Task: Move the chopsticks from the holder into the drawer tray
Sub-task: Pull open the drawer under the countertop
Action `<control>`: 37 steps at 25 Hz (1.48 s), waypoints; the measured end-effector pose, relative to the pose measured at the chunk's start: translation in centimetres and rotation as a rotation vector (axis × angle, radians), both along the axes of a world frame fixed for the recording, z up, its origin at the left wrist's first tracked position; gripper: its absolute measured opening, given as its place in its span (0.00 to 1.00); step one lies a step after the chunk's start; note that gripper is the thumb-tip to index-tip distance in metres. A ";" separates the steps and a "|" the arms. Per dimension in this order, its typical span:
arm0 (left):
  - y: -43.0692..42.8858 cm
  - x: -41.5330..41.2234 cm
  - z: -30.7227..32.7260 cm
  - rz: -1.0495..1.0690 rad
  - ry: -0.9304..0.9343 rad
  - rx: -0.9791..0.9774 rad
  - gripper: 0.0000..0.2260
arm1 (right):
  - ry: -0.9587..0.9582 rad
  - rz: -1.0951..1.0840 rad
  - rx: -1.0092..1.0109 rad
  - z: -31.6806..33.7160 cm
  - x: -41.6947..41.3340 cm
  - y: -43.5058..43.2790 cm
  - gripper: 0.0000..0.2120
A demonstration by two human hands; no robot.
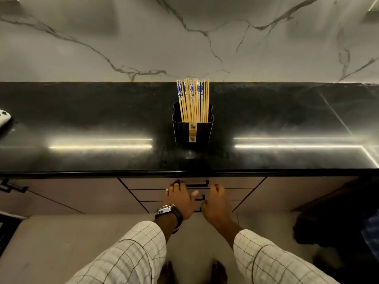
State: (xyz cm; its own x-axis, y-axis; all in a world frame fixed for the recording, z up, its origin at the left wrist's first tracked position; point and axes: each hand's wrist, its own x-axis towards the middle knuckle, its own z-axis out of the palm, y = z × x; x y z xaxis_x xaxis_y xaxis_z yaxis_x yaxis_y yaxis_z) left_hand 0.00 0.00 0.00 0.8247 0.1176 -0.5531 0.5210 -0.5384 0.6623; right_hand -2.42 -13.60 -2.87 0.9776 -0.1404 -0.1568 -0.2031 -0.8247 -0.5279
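Note:
Several wooden chopsticks (193, 99), some with blue-patterned tops, stand upright in a black holder (192, 131) at the middle of the black countertop (102, 111). Below the counter edge is a stack of shut drawers; the top drawer (235, 183) has a dark handle (196, 183). The drawer tray is hidden. My left hand (180, 198), with a wristwatch, has its fingertips at the handle's left end and the thumb held apart. I cannot see whether the fingers hook it. My right hand (216, 203) hovers just right of it, in front of the drawer fronts, holding nothing.
A marble wall (184, 37) rises behind the counter. A white object (4, 117) lies at the counter's far left. Cabinet doors (71, 193) flank the drawers. A dark shape (332, 228) sits on the floor at right. My feet (192, 271) show at the bottom.

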 end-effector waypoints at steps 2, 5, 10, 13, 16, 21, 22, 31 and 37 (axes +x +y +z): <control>-0.4 1.3 -0.9 0.296 0.084 -0.199 0.27 | 0.217 -0.206 0.294 -1.0 1.5 0.0 0.30; -0.1 3.9 -2.7 0.581 0.249 -0.392 0.19 | 0.516 -0.691 0.772 -2.9 4.4 -1.0 0.21; 0.2 4.7 -4.2 0.658 0.421 -0.561 0.12 | 0.559 -1.065 1.318 -5.0 7.9 -3.4 0.10; -0.2 5.6 -5.6 0.744 0.408 -0.709 0.12 | 0.590 -1.062 1.470 -6.0 9.1 -3.5 0.10; -0.4 6.7 -7.0 0.854 0.407 -0.880 0.12 | 0.593 -1.064 1.566 -6.7 10.3 -3.3 0.11; 0.6 7.5 -9.1 0.998 0.401 -1.028 0.12 | 0.590 -1.083 1.684 -7.2 10.6 -2.4 0.12; 0.9 7.4 -9.3 0.977 0.415 -1.020 0.11 | 0.592 -1.078 1.681 -7.4 10.3 -2.2 0.12; 1.4 4.2 -10.1 0.870 0.421 -0.952 0.13 | 0.510 -1.046 1.580 -9.4 7.2 -1.3 0.05; 1.8 2.4 -10.2 0.834 0.438 -0.938 0.11 | 0.486 -1.052 1.549 -9.7 5.1 -1.2 0.10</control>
State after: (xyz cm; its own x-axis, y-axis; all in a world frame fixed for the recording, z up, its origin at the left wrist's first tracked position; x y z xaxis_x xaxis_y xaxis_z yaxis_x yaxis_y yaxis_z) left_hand 2.38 1.81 -10.21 0.4260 -0.0715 -0.9019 0.7342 0.6099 0.2984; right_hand 2.72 -14.82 -12.58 0.4480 -0.0454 -0.8929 -0.5607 0.7636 -0.3202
